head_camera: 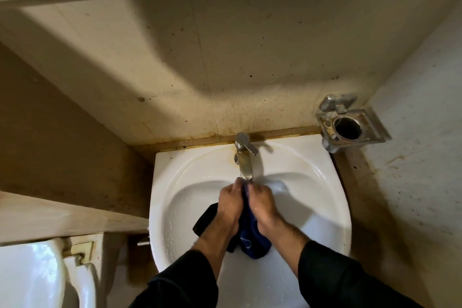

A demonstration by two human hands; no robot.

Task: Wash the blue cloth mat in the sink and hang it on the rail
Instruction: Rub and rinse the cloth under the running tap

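Note:
The dark blue cloth mat (251,235) hangs bunched in the white sink (325,207), its upper end pressed between my two hands. My left hand (231,204) and my right hand (261,204) are both closed on the cloth, side by side, directly under the spout of the chrome tap (243,160). The cloth's lower folds droop toward the front of the basin, and a darker flap sticks out to the left. Water drops speckle the basin. No rail is in view.
A chrome tumbler holder (348,124) is fixed to the wall at the sink's right rear corner. A white toilet cistern (37,272) stands at lower left. Stained beige tiled walls close in behind and on both sides, with a ledge overhead.

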